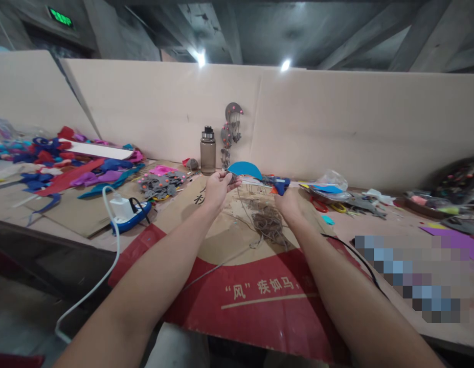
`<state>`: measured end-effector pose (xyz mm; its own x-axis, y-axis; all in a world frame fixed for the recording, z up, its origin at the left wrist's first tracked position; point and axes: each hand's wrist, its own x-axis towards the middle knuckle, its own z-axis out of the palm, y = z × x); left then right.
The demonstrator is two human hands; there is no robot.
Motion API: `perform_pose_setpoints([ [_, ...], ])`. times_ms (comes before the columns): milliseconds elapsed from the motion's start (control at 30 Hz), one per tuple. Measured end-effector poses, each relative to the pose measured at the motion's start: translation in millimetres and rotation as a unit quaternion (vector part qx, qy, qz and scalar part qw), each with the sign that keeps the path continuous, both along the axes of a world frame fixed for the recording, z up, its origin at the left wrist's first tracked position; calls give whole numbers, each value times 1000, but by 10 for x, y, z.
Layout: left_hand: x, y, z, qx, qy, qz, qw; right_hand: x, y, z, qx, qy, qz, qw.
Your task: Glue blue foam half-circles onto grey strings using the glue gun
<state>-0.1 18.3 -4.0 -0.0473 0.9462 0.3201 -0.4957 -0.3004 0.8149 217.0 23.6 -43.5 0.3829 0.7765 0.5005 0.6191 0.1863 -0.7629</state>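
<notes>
Head camera: left hand (pixel 218 186), thumb and fingers pinching a small gray piece (pixel 231 178) just beside a blue half-disc (pixel 245 169); right hand (pixel 288 202) wrapped around a blue glue gun (pixel 281 184). Both are over a red-and-brown paper sheet (pixel 223 245), where tangled gray string (pixel 267 225) lies nearer the camera.

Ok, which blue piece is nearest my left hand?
The half-round blue piece, beside your left hand; the narrow blue piece lies past your right hand, and blue scraps lie far left.
</notes>
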Motion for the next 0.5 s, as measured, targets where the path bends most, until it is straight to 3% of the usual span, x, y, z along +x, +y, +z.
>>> perform_pose_setpoints([
  [133, -17, 35, -13, -8, -8, 13, 1000, -133, -179, 231, -18, 82, -1, 996],
  [267, -27, 58, -16, -26, -3, 27, 999, -329, -432, 401, 35, 174, 115, 977],
  [400, -21, 64, -33, -29, 1, 25, 999, -506, -634, 499, 22, 145, 186, 971],
  [500, -11, 58, -46, -18, 14, 15, 1000, -582, -646, 455, 26, 142, 242, 959],
])
